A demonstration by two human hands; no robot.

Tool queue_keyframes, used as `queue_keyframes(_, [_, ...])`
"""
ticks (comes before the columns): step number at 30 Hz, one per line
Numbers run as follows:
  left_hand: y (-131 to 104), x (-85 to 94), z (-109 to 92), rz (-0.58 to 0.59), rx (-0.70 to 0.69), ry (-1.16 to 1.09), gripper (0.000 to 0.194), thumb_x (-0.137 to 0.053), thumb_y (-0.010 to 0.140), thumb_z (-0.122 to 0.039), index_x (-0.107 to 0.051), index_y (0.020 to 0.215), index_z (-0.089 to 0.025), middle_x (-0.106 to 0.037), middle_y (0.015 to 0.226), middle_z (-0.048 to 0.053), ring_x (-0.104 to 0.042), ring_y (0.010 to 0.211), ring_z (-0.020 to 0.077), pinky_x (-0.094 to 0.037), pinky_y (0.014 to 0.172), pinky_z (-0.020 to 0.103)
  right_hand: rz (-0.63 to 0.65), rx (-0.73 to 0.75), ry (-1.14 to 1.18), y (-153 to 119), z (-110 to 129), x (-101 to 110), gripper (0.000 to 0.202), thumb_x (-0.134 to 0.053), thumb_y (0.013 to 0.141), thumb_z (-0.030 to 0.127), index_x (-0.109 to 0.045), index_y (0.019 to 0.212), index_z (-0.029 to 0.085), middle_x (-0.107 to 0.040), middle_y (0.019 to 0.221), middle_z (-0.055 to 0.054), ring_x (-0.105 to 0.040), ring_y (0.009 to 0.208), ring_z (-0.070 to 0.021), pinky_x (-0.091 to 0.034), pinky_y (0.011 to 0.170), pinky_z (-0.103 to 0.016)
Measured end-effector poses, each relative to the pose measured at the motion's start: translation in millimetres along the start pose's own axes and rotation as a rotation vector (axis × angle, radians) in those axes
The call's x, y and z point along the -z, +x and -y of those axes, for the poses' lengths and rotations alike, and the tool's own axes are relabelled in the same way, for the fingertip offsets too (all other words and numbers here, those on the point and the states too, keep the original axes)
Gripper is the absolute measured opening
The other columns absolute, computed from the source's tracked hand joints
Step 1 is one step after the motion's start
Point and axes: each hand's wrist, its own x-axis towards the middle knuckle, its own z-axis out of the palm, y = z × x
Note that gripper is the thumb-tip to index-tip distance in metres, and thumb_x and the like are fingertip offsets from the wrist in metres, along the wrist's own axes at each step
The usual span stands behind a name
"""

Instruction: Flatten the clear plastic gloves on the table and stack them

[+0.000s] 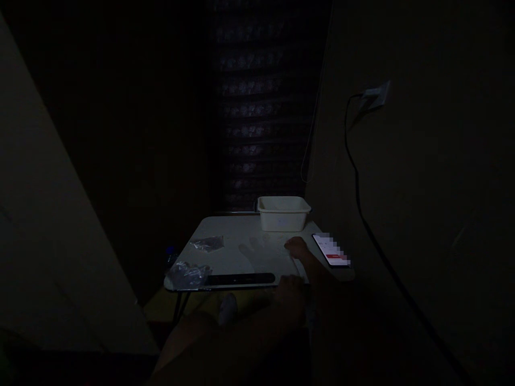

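In the dim light, my right hand (298, 247) is over the right half of the small white table (241, 225), left of a lit phone (330, 251). Its fingers are curled, and something thin and pale runs down below them. My left hand (290, 289) is at the table's front edge, nearer to me, close to the lower end of that pale strip. The fingers of this hand are too dark to make out. Behind my right hand stands a white plastic tub (284, 219).
Two crumpled clear plastic bags, one farther back (208, 244) and one at the front left corner (188, 274), lie on the table. A dark slot (241, 279) runs along its front. A black cable (358, 198) hangs from a wall socket on the right.
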Motion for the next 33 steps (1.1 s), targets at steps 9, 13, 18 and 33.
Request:
queue_keyframes(9, [0,45.1,47,0.258,0.177,-0.037,0.030,-0.046,0.072,-0.028,-0.055,0.097,-0.012,-0.057,0.099,0.014,-0.053,0.090,0.0257,-0.043,0.070,0.035,0.076,-0.141,0.457,-16,10,1,0.015,-0.040,0.079,0.026,-0.047,0.079,0.012,-0.049,0.053,0.003,-0.050,0.042,-0.0054,-0.045,0.050,-0.020])
queue_keyframes(13, [9,45.1,86,0.241,0.183,-0.055,0.034,-0.047,0.072,-0.027,-0.051,0.103,-0.015,-0.053,0.107,0.011,-0.051,0.095,0.0216,-0.043,0.072,0.028,0.073,-0.185,0.538,-16,2,8,0.008,-0.037,0.078,0.016,-0.045,0.079,0.013,-0.047,0.048,0.005,-0.048,0.039,-0.0046,-0.045,0.052,-0.020])
queue_keyframes(18, [23,31.0,83,0.191,0.172,-0.052,0.043,-0.042,0.075,-0.027,-0.036,0.117,-0.019,-0.041,0.122,0.009,-0.043,0.106,0.0220,-0.040,0.079,0.034,0.161,-0.196,0.563,-19,-11,13,0.008,-0.039,0.075,0.014,-0.046,0.074,0.012,-0.050,0.046,0.002,-0.053,0.043,-0.0080,-0.046,0.053,-0.022])
queue_keyframes(33, [34,16.8,73,0.146,0.141,0.070,0.039,-0.051,0.069,-0.020,-0.043,0.107,-0.015,-0.046,0.111,0.015,-0.049,0.097,0.0231,-0.043,0.072,0.033,0.525,-0.261,0.416,-27,-22,20,0.023,-0.034,0.076,0.015,-0.051,0.061,0.010,-0.056,0.043,-0.005,-0.056,0.044,-0.0117,-0.048,0.055,-0.025])
